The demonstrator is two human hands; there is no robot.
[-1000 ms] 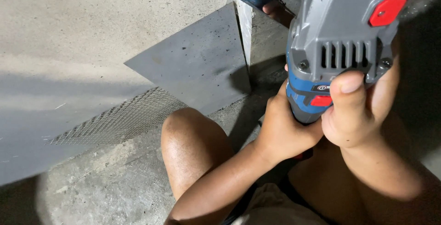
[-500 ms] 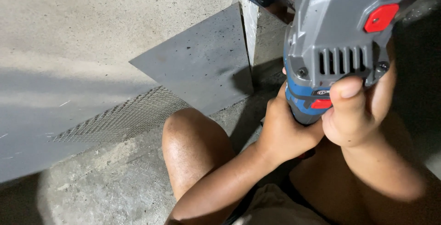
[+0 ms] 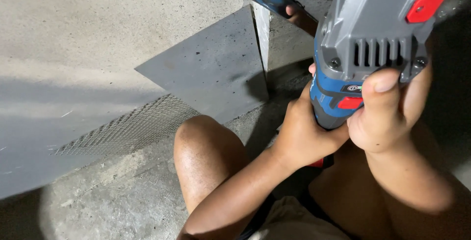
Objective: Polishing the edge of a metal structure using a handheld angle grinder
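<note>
- Two hands hold one grey and blue power tool [image 3: 365,49], up close by the bent knee [image 3: 206,154].
- Left hand [image 3: 304,134] wraps its blue grip.
- Right hand [image 3: 390,115] grips it too, thumb on top.
- Grey metal sheet [image 3: 211,68] lies on the floor [image 3: 98,24].

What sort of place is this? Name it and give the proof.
Likely a workshop floor or a building site. The person crouches on rough concrete floor, both hands, left hand and right hand, gripping a grey and blue power tool, with a flat metal sheet and wire mesh lying nearby.
</note>
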